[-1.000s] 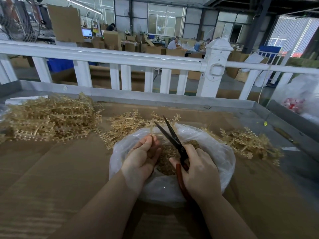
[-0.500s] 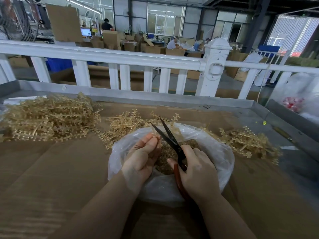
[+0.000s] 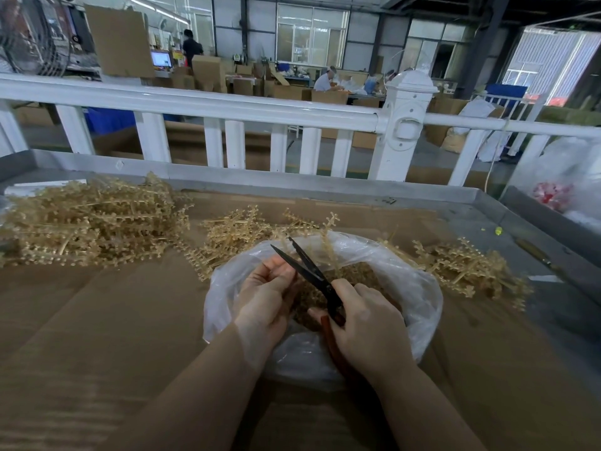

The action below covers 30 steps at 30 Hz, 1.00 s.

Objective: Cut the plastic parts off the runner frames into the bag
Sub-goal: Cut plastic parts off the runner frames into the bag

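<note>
A clear plastic bag (image 3: 419, 288) lies open on the cardboard in front of me, with a heap of small tan cut parts (image 3: 361, 275) inside. My right hand (image 3: 367, 323) grips the red handles of dark-bladed scissors (image 3: 309, 271), whose blades stand apart over the bag. My left hand (image 3: 266, 294) is curled over the bag's left rim, its fingertips beside the blades; what it holds is hidden by the fingers. A tan runner frame (image 3: 328, 245) sticks up behind the blades.
A large pile of tan runner frames (image 3: 91, 222) lies at the left, a smaller pile (image 3: 237, 236) behind the bag, and another (image 3: 468, 268) at the right. A white railing (image 3: 227, 109) runs along the table's far edge. Another plastic bag (image 3: 566, 187) sits at the far right.
The scissors and both hands have shifted slightly left over the bag. The blades stay apart and the left fingers have curled in closer to them.
</note>
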Tool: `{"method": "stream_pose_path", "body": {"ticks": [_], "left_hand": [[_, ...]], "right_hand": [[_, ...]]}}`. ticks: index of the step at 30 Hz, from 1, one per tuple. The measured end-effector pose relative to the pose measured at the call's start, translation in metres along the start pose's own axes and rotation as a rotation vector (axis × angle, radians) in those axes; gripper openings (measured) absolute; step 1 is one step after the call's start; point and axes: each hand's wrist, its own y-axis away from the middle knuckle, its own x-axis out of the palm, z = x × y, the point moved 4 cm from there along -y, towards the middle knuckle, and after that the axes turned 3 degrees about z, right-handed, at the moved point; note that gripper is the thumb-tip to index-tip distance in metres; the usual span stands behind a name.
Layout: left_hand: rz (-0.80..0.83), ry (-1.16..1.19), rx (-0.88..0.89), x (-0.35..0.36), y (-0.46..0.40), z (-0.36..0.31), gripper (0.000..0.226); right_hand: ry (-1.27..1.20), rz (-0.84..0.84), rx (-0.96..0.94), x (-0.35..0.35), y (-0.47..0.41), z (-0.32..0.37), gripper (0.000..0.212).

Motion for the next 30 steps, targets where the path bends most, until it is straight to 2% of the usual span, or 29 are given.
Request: {"method": "stream_pose_path", "body": {"ticks": [8, 15, 24, 30], "left_hand": [[-0.012, -0.026, 0.032, 0.0017, 0.0024, -0.0002, 0.016], [0.005, -0.043, 0.096, 0.0007, 0.0032, -0.0006, 0.03], [-0.019, -0.007, 0.076, 0.0021, 0.0028, 0.001, 0.029], [-0.041, -0.027, 0.103, 0.0023, 0.0038, 0.0014, 0.029]], "right_hand": [[0.009, -0.021, 0.0, -0.0012, -0.0011, 0.0002, 0.033], [-0.02, 0.008, -0.007, 0.0014, -0.0017, -0.0003, 0.034], [-0.023, 0.032, -0.01, 0.0006, 0.0004, -0.0009, 0.043], [0.02, 0.006, -0.042, -0.0032, 0.0005, 0.0011, 0.04]]}}
